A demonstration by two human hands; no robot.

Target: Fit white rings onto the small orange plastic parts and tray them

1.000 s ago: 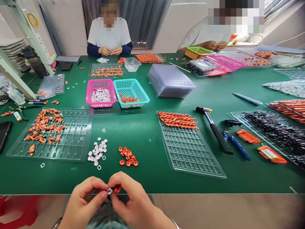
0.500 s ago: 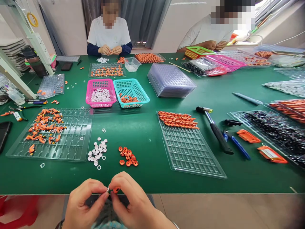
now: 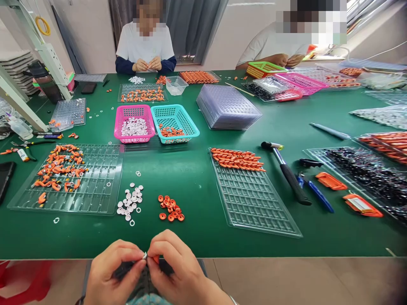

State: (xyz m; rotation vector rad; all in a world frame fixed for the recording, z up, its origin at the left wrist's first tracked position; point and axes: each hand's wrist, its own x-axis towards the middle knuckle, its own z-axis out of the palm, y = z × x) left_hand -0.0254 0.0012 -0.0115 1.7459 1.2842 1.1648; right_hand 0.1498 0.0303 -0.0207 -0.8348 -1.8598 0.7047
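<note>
Piece (image 3: 155,259) small, orange, partly hidden, clamped in right hand (image 3: 178,264); left hand (image 3: 119,269) pinching white bit (image 3: 145,256).

Green tabletop (image 3: 197,237): one broad lane ran from the near edge, between the orange cupped discs (image 3: 171,218) and the right-hand gridded tray (image 3: 254,199). A narrower gap separated the white discs (image 3: 128,217) from the orange ones. Obstacles, left: clear compartment tray (image 3: 95,186). Far: pink basket (image 3: 133,112) and turquoise basket (image 3: 187,125), side by side; stacked clear trays (image 3: 227,108) stood beyond the lane. Right: black-handled hammer (image 3: 294,182), blue-handled pliers (image 3: 321,197).
</note>
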